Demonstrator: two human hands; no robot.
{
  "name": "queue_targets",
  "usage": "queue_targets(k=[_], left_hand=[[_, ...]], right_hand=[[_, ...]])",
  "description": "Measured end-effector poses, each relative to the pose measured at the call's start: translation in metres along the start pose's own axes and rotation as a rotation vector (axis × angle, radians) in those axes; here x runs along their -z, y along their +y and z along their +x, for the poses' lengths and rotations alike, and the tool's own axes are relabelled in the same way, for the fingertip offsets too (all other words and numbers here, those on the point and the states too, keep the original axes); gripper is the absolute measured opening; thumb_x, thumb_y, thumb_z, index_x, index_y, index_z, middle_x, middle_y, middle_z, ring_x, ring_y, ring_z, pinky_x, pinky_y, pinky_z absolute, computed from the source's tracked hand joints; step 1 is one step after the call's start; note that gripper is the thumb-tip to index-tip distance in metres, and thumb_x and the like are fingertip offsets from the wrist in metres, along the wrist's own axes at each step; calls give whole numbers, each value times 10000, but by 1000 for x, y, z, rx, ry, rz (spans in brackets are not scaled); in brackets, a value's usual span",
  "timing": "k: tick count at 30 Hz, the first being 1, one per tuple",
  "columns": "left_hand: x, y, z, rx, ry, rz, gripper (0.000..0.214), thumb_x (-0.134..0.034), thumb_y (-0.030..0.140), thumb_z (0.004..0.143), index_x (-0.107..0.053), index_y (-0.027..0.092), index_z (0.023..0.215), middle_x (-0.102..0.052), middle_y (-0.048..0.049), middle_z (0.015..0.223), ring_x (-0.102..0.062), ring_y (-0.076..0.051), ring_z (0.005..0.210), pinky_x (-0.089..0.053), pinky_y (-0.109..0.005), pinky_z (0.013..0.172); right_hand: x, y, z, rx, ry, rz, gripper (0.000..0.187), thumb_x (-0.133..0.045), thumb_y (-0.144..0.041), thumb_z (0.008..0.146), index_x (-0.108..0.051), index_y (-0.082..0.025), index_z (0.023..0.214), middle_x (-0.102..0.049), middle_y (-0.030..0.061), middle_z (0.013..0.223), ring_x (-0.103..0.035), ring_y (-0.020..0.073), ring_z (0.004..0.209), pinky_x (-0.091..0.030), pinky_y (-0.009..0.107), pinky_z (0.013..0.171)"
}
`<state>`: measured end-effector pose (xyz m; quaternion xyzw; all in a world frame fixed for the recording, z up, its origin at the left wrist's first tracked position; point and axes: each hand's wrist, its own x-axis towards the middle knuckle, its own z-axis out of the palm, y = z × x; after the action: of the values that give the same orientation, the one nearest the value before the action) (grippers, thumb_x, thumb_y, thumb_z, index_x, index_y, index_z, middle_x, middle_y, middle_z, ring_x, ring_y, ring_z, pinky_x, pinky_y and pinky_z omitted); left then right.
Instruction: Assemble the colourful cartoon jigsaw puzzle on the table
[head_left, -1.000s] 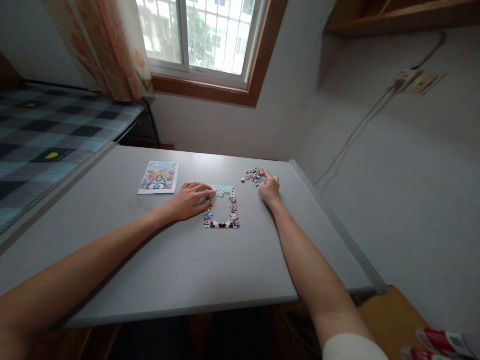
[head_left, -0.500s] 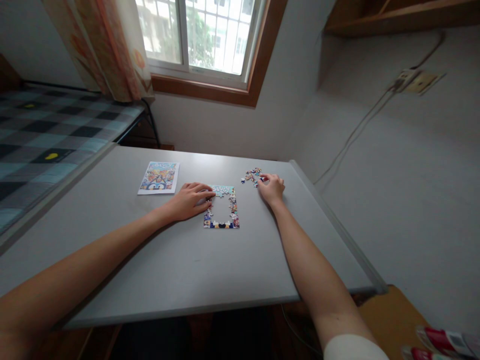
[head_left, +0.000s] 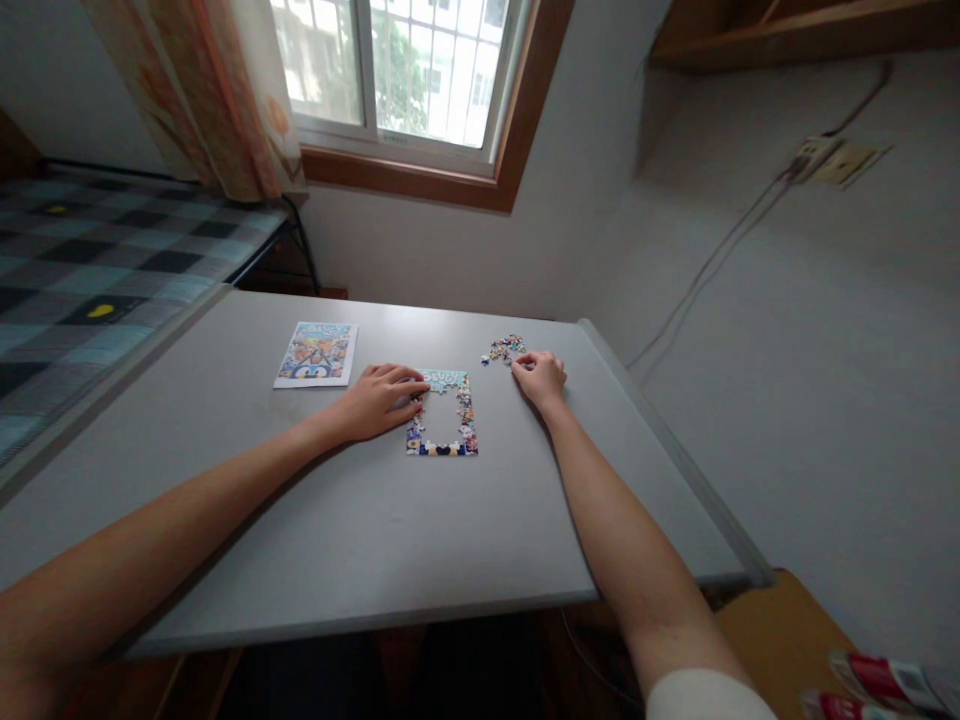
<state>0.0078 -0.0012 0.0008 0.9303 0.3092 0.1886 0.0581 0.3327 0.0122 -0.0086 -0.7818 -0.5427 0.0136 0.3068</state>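
A small jigsaw frame (head_left: 444, 416), its border assembled and its middle hollow, lies on the grey table (head_left: 360, 510). My left hand (head_left: 379, 398) rests flat on the frame's left edge, fingers spread. A heap of loose puzzle pieces (head_left: 502, 349) sits just beyond the frame to the right. My right hand (head_left: 540, 376) is at the near edge of that heap, fingers curled in a pinch over a piece too small to make out.
A printed reference picture (head_left: 316, 353) lies on the table left of the frame. A bed with a checked cover (head_left: 90, 280) stands at the left. Window and curtain are behind; a wall runs along the table's right edge.
My right hand drew back slightly from the heap and its outstretched finger curled into a pinch. My left hand stayed on the frame.
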Motion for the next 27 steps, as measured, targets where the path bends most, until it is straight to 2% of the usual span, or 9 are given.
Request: queue_targets(k=[4,9,11,14,19,21,24,27], left_hand=[[0,0,0,-2,-1,10,379,-452,438,990,-639,268,1273,-613,-73,1295,-554,-261,1174,-386,-453,1026],[1,1,1,-2,6,5,377,-461,431,986,-646,257,1264,-616,-80,1290,-553,-266,1176,-383,-453,1024],[1,2,1,1,8,5,369,-467,423,982,-648,261,1259,-617,-77,1288,-555,-264,1169,-385,-448,1019],[1,2,1,3,9,10,367,-463,416,984,-646,260,1262,-617,-78,1283,-557,-261,1162,-388,-446,1011],[0,0,1,-7,14,8,358,-465,425,988,-641,272,1260,-619,-69,1279,-561,-247,1154,-384,-433,1012],[-1,-1,0,-12,18,8,356,-468,424,989,-642,270,1258,-621,-67,1277,-562,-247,1154,-381,-435,1018],[-2,-2,0,-14,24,9,355,-475,415,986,-644,259,1257,-621,-70,1278,-566,-253,1155,-381,-441,1020],[-2,-2,0,-15,23,8,357,-478,409,986,-644,252,1259,-621,-74,1280,-567,-257,1161,-385,-443,1017]], right_hand=[[0,-1,0,4,-18,-3,200,-619,-361,802,-759,-236,869,-658,92,1015,-534,298,1023,-435,454,936],[0,-1,1,41,-13,-19,389,-573,-335,851,-706,-269,1211,-582,115,1214,-478,309,1128,-400,480,987],[-2,0,3,57,-16,-46,438,-585,-369,855,-670,-297,1279,-525,121,1297,-437,326,1179,-374,512,1010],[-3,1,4,61,-21,-64,416,-592,-416,859,-690,-309,1249,-489,120,1336,-403,340,1205,-348,548,1028],[-1,0,3,56,10,-75,335,-529,-405,901,-771,-241,1063,-514,125,1295,-402,330,1204,-370,521,1031],[1,-2,2,67,-3,-112,373,-512,-428,916,-736,-266,1166,-501,119,1328,-393,327,1222,-369,510,1036],[3,-7,0,92,-90,-183,494,-493,-524,925,-601,-328,1365,-453,106,1415,-353,334,1278,-336,519,1069],[5,-11,-1,90,-159,-222,537,-451,-578,934,-580,-324,1389,-432,110,1453,-318,343,1320,-303,529,1094]])
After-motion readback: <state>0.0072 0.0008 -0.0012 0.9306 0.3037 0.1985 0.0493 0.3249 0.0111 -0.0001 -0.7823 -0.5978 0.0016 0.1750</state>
